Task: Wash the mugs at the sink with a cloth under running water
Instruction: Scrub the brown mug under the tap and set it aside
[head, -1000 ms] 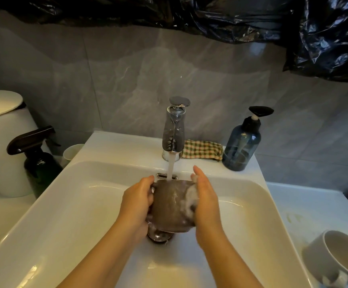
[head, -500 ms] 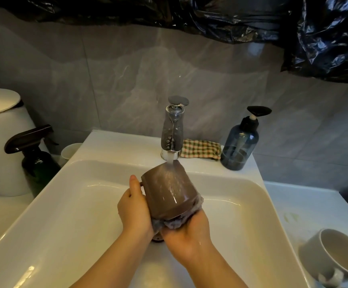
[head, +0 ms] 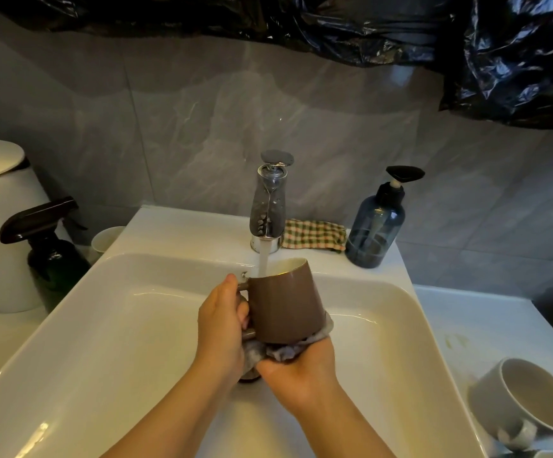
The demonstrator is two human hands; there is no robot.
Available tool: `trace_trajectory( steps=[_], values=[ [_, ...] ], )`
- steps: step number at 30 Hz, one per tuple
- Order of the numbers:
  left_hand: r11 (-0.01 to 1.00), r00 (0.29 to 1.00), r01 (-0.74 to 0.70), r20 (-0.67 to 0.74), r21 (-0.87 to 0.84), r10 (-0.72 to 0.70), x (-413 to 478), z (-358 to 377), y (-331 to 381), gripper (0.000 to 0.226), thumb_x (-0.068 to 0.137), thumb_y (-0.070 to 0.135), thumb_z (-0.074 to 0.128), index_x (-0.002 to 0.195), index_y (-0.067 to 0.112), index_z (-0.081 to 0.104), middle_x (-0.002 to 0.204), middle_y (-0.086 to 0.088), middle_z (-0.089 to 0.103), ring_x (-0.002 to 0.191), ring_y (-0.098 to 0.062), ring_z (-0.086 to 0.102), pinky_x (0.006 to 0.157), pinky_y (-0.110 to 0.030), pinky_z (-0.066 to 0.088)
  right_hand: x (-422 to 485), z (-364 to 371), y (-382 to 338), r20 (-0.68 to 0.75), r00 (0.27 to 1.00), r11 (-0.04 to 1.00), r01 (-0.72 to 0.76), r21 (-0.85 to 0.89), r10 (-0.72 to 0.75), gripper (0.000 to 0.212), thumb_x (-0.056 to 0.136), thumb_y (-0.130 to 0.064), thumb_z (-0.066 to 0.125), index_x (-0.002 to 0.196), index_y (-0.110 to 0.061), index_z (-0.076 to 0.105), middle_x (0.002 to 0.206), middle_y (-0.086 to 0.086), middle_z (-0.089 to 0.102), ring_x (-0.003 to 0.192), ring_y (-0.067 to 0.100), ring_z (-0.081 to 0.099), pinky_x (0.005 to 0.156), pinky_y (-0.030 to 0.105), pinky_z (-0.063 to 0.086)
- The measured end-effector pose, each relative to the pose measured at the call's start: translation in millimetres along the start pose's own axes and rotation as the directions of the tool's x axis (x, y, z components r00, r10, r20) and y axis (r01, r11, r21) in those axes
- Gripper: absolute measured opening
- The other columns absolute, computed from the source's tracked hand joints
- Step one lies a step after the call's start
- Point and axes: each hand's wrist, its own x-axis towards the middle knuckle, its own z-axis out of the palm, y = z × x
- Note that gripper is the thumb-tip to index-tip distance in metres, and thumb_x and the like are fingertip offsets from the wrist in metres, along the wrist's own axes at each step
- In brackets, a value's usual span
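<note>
The left hand grips the handle of the brown mug. Its fingers are curled tightly through and around the loop, and the thumb lies upright along the handle's top joint. The right hand is turned palm up under the mug's base, cupped round a bunched grey cloth that it holds against the bottom. Its fingertips are hidden behind the mug, so how far they curl cannot be told. The cloth looks wet and nubbly, and a fold of it bulges out past the base on the side away from the left fingers. The mug is smooth and matte outside, pale and glossy inside, with a straight tapering wall. It is tilted with its rim away from both hands, over the white glazed sink. Just beyond the left thumb, a clear stream of water drops from the spotted chrome tap into the rim. Beyond the fingers, beside the tap, lie a folded checked cloth and a translucent blue pump bottle. Well off to the right of the right hand, a grey mug — rounder and thicker-walled — lies on its side on the counter.
</note>
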Motion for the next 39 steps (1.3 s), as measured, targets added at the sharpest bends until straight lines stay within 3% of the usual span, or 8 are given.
trace_trajectory(
  steps=[3, 8, 12, 16, 24, 29, 33, 39],
  values=[
    [0.991, 0.992, -0.002, 0.127, 0.133, -0.015, 4, -3, -1, 0.048, 0.1, 0.032, 0.035, 0.054, 0.016, 0.034, 0.04, 0.004, 0.034, 0.048, -0.017, 0.034, 0.054, -0.031, 0.03, 0, -1, -15, -0.016, 0.997, 0.995, 0.068, -0.076, -0.069, 0.053, 0.09, -0.036, 0.04, 0.069, 0.004, 0.068, 0.052, 0.018, 0.06, 0.037, 0.023, 0.055, 0.053, 0.03, 0.052],
    [0.989, 0.971, 0.108, 0.203, 0.098, -0.126, 6, -4, 10, 0.044, 0.1, 0.024, 0.035, 0.057, 0.017, 0.027, 0.036, 0.006, 0.022, 0.037, -0.01, 0.022, 0.051, -0.03, 0.019, 4, -7, -34, -0.041, 0.968, 0.889, 0.211, -0.407, -0.248, 0.031, 0.093, -0.032, 0.045, 0.105, -0.011, 0.066, 0.098, 0.014, 0.067, 0.082, 0.031, 0.059, 0.053, 0.033, 0.051],
    [0.979, 0.975, 0.101, 0.178, 0.179, -0.133, 12, -17, 18, 0.04, 0.094, 0.016, 0.04, 0.055, 0.017, 0.028, 0.038, 0.006, 0.02, 0.034, -0.008, 0.016, 0.046, -0.027, 0.014, 3, -2, -29, 0.181, 0.883, 0.415, 0.374, -0.83, -0.433, 0.031, 0.085, -0.045, 0.049, 0.108, -0.03, 0.062, 0.125, -0.003, 0.061, 0.117, 0.016, 0.056, 0.103, 0.042, 0.043],
    [0.972, 0.988, 0.054, 0.129, 0.231, -0.086, 14, -20, 24, 0.037, 0.087, 0.013, 0.046, 0.053, 0.015, 0.032, 0.043, 0.004, 0.022, 0.042, -0.012, 0.019, 0.046, -0.023, 0.018, 2, 2, -31, 0.314, 0.875, 0.296, 0.43, -0.853, -0.367, 0.024, 0.101, -0.024, 0.038, 0.118, -0.026, 0.054, 0.083, -0.028, 0.065, 0.075, -0.018, 0.059, 0.067, 0.0, 0.045],
    [0.756, 0.867, -0.484, 0.36, 0.44, 0.346, 16, -35, 28, 0.032, 0.068, 0.026, 0.051, 0.037, 0.021, 0.043, 0.041, 0.007, 0.041, 0.045, -0.007, 0.036, 0.045, -0.017, 0.027, -16, 6, -33, 0.167, 0.986, 0.289, 0.161, -0.944, -0.004, 0.017, 0.096, -0.008, 0.043, 0.111, -0.01, 0.051, 0.058, 0.013, 0.05, 0.044, 0.012, 0.046, 0.059, 0.026, 0.047],
    [0.64, 0.791, -0.586, 0.524, 0.497, 0.317, 17, -32, 13, 0.028, 0.062, 0.043, 0.051, 0.04, 0.025, 0.047, 0.043, 0.009, 0.041, 0.046, -0.006, 0.036, 0.048, -0.017, 0.027, 1, 3, -24, 0.313, 0.87, -0.421, 0.139, -0.896, -0.38, 0.028, 0.096, -0.02, 0.045, 0.122, -0.021, 0.054, 0.098, -0.001, 0.06, 0.085, 0.016, 0.059, 0.075, 0.025, 0.047],
    [0.643, 0.754, -0.614, 0.581, 0.457, 0.307, 15, -29, 10, 0.025, 0.058, 0.048, 0.044, 0.042, 0.032, 0.053, 0.043, 0.011, 0.046, 0.048, -0.004, 0.041, 0.049, -0.014, 0.03, -4, 10, -18, 0.734, 0.668, -0.718, 0.451, -0.531, -0.123, 0.039, 0.09, -0.009, 0.051, 0.125, -0.025, 0.056, 0.12, -0.009, 0.057, 0.111, 0.007, 0.054, 0.087, 0.001, 0.03],
    [0.5, 0.736, -0.677, 0.489, 0.54, 0.469, 14, -29, 8, 0.031, 0.061, 0.05, 0.041, 0.042, 0.027, 0.034, 0.043, 0.008, 0.041, 0.049, -0.01, 0.037, 0.047, -0.02, 0.023, 6, 3, -19, 0.325, 0.86, -0.291, 0.219, -0.931, -0.393, 0.021, 0.095, -0.018, 0.045, 0.107, -0.021, 0.062, 0.095, 0.001, 0.063, 0.076, 0.011, 0.055, 0.066, 0.018, 0.046]
  ],
)
